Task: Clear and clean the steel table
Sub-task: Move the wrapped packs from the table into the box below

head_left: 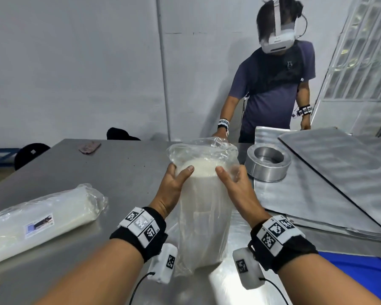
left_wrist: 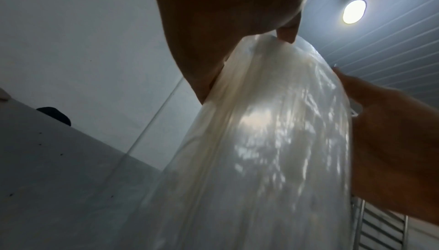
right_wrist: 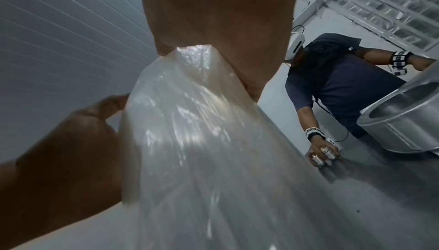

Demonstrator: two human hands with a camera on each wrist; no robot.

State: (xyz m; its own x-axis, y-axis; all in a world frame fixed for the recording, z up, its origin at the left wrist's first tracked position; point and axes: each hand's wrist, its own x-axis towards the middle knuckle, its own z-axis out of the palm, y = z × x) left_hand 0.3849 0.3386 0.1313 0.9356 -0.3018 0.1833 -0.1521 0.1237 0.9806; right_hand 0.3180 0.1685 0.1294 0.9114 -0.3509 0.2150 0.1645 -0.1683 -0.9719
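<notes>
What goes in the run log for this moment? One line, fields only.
left hand: grips plastic bag | right hand: grips the same bag | bag: upright on steel table | clearing: underway

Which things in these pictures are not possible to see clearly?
- Head view: the upright plastic bag is cloudy, its white contents unidentifiable.
- Head view: the label on the lying bag is too small to read.
- Right wrist view: small metal items under the other person's hand, blurred.
</notes>
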